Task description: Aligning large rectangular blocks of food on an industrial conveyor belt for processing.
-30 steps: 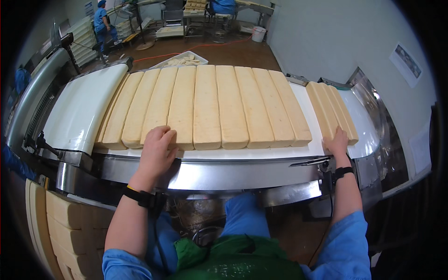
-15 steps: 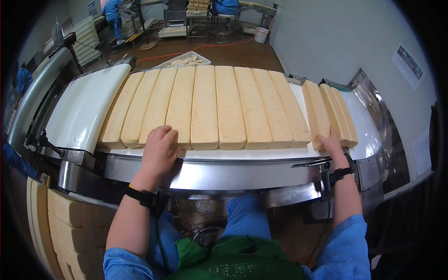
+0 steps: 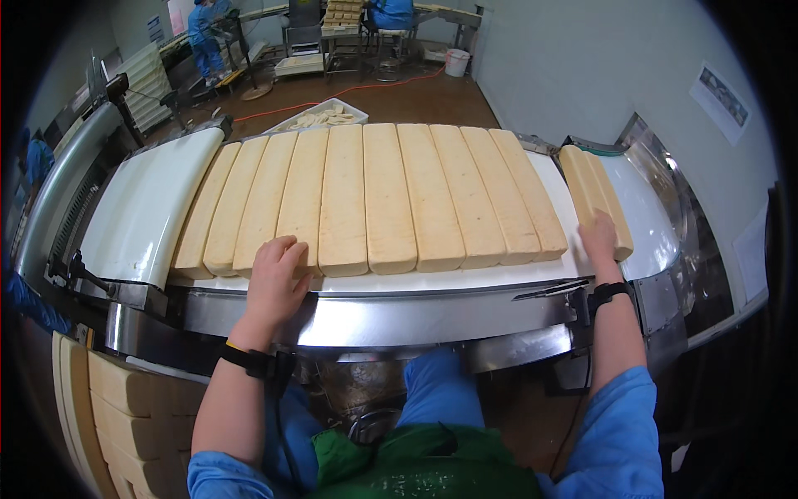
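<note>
A row of long, pale-yellow loaf-like blocks point(image 3: 391, 200) lies side by side across a white belt point(image 3: 399, 281). My left hand point(image 3: 278, 279) is at the near end of the row, left of its middle. Its fingertips rest against a block's end, with the thumb held apart. On the right, past a gap in the row, stand two more blocks point(image 3: 592, 187) pressed together. My right hand point(image 3: 600, 239) grips the near end of the left one of this pair; part of its fingers is hidden. Each wrist wears a black band.
A metal rail point(image 3: 432, 316) edges the belt in front of me. More blocks are stacked at lower left point(image 3: 125, 416). Beyond the belt are a white tray of thin pieces point(image 3: 328, 115), an orange cable point(image 3: 332, 91) and a white bucket point(image 3: 456, 62). Two people in blue work farther back.
The separate block under my right hand has joined the row's right end. My right hand is now on the remaining pair. The row sits slightly farther left.
</note>
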`<state>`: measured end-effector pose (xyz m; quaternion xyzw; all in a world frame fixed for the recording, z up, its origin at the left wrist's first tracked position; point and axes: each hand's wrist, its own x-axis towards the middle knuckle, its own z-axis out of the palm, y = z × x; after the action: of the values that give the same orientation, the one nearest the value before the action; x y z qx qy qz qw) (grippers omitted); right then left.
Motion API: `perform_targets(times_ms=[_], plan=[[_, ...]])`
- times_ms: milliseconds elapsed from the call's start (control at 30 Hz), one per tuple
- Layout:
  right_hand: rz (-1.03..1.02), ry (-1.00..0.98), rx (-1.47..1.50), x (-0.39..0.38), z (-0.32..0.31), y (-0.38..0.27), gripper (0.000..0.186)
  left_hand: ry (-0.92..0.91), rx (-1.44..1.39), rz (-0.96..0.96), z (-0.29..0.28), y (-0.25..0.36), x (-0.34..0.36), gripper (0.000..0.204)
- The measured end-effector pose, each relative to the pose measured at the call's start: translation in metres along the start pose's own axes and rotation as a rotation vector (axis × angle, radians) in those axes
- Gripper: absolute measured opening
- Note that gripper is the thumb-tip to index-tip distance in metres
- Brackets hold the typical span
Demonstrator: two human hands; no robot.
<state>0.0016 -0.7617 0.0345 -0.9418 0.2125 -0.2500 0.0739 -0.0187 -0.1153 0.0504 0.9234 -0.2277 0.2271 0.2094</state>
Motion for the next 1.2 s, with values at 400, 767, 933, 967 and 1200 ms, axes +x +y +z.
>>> perform_targets(times_ms=[400,767,933,967,1200], plan=[[0.501,-0.228,0.658,0.001,-0.006,0.061,0.065,0.0,0.01,-0.019,-0.003,-0.007,-0.002,0.052],[0.213,-0.454,0.509,-0.02,-0.029,-0.03,0.063,-0.017,0.02,-0.042,-0.002,-0.007,-0.004,0.054],[0.003,-0.559,0.618,-0.006,-0.029,-0.04,0.064,-0.014,0.035,-0.041,0.002,-0.005,-0.002,0.054],[-0.043,-0.555,0.63,-0.003,-0.024,-0.037,0.064,-0.014,0.038,-0.043,0.003,-0.005,-0.001,0.054],[0.096,-0.18,0.313,0.024,0.003,0.059,0.064,-0.033,0.05,-0.082,0.0,-0.008,-0.001,0.055]])
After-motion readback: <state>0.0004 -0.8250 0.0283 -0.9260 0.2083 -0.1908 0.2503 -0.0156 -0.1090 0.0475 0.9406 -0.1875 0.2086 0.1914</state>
